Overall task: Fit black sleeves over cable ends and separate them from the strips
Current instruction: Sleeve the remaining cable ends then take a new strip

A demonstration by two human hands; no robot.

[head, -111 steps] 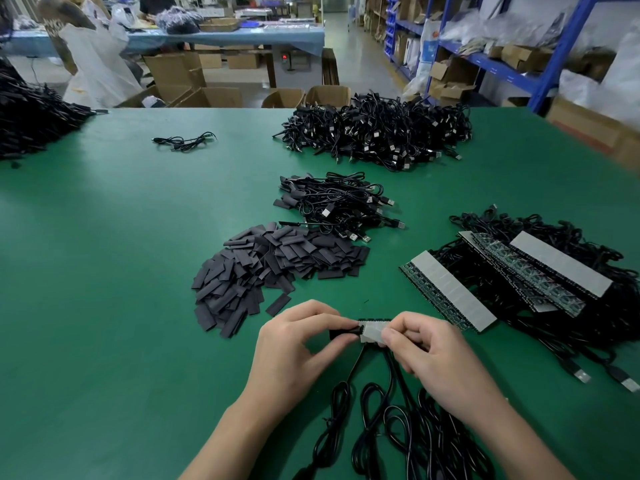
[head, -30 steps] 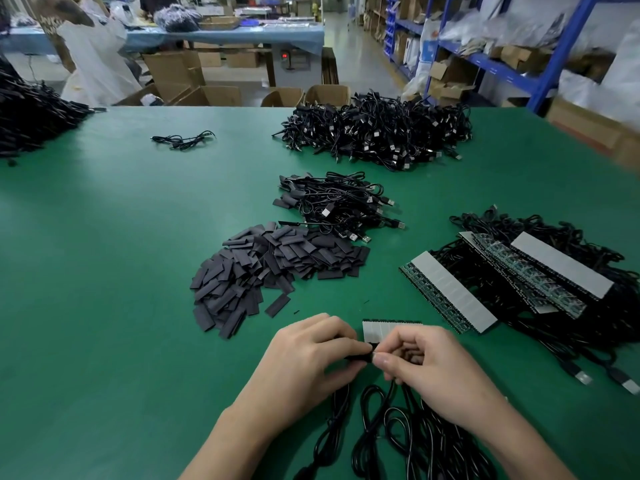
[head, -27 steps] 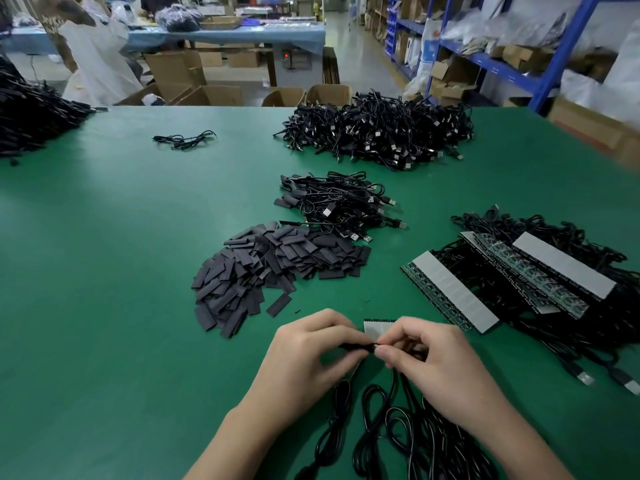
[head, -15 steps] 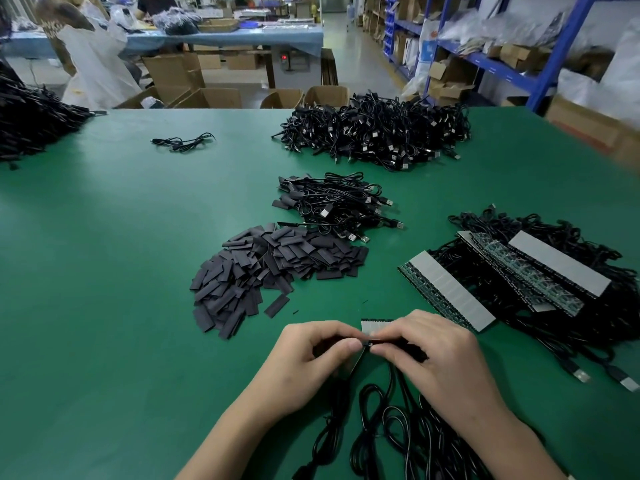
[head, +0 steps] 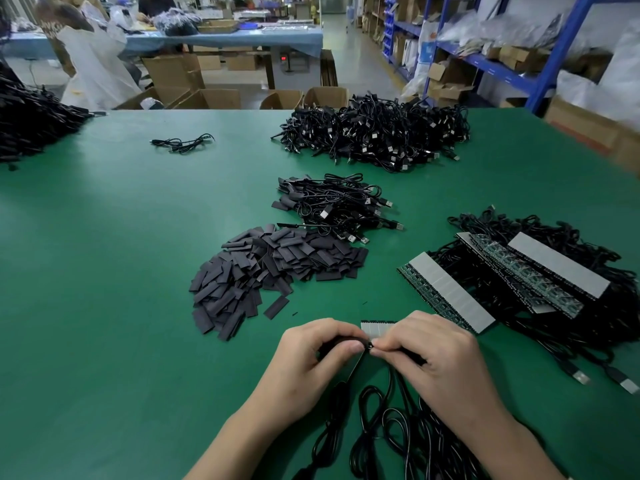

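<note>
Black cables (head: 377, 427) loop on the green table (head: 121, 341) beneath both wrists. Beyond them the left hand (head: 317, 356) pinches a black sleeve (head: 341, 342) lying left-to-right, mouth facing the right hand (head: 436, 356), which pinches the cable end (head: 370, 345). The short strip (head: 376, 328), earlier held between them, now sits just behind; the sleeve pile (head: 270, 268) lies farther back.

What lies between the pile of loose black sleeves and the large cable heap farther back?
A smaller pile of USB cables, in the head view.
</note>
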